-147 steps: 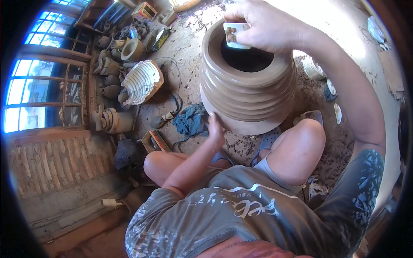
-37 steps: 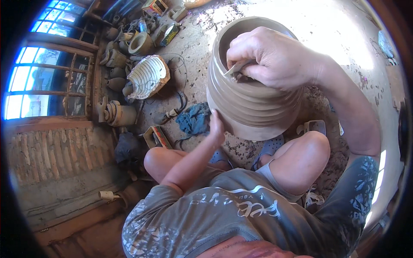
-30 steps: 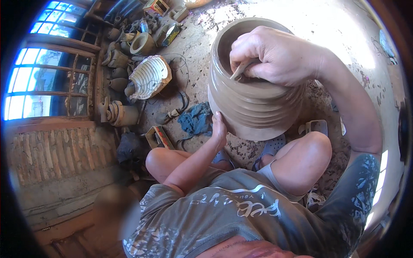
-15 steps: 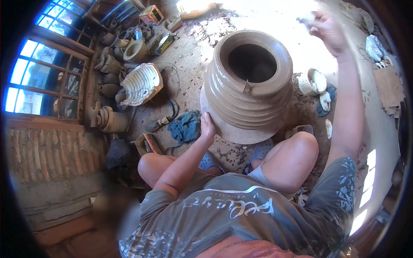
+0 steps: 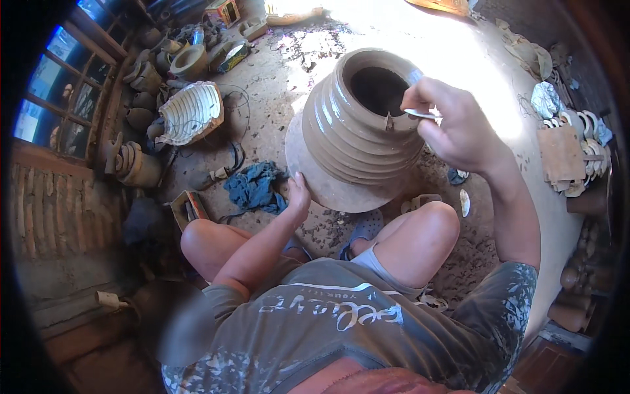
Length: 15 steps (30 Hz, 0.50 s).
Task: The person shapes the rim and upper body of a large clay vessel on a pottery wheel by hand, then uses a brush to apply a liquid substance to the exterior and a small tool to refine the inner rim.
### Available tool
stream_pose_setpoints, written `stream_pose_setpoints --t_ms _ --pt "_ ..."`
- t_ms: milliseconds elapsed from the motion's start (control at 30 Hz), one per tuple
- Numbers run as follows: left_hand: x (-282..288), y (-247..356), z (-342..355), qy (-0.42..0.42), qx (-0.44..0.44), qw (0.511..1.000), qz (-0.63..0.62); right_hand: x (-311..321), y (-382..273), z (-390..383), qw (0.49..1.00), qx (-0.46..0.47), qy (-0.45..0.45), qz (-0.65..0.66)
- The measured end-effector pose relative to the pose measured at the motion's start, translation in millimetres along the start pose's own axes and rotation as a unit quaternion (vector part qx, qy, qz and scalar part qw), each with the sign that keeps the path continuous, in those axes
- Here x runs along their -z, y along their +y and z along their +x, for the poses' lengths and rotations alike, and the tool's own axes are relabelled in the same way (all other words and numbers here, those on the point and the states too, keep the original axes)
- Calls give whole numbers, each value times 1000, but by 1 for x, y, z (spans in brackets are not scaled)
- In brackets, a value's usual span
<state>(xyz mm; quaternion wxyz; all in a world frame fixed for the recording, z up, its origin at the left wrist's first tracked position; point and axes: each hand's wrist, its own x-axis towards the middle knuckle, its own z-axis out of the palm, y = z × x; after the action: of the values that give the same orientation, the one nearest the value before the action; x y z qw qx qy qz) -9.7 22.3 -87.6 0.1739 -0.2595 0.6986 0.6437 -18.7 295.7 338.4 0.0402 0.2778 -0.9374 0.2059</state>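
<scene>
A large wet clay pot (image 5: 354, 141) with ridged sides and a wide dark mouth stands upright on a round turntable disc (image 5: 296, 148) in front of me. From its rim sticks a small clay nub (image 5: 388, 123). The fingers of my left hand (image 5: 298, 196) are stretched out against the disc's near left edge. At the pot's right rim, my right hand (image 5: 456, 125) pinches a thin, pale, flat piece (image 5: 420, 114); its exact kind is unclear. Whether that piece touches the clay cannot be made out.
A dark blue cloth (image 5: 254, 186) lies left of the disc, near an open box (image 5: 188, 209). Farther left are a ribbed white mould (image 5: 191, 113) and several clay pots. A pale oval piece (image 5: 464, 203) lies right of my knee. Flat boards (image 5: 561, 156) rest at the far right.
My right hand has come down from the far right to the pot's rim with the pale piece. The nub has shifted rightward around the rim. My left hand stays at the disc's edge.
</scene>
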Motion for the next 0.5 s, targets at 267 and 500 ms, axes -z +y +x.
stream_pose_setpoints --t_ms 267,500 --pt "0 9 -2 -11 -7 1000 0 -21 0 13 995 88 -14 -33" --pt "10 20 16 -47 9 997 -58 62 73 7 946 -111 90 291"
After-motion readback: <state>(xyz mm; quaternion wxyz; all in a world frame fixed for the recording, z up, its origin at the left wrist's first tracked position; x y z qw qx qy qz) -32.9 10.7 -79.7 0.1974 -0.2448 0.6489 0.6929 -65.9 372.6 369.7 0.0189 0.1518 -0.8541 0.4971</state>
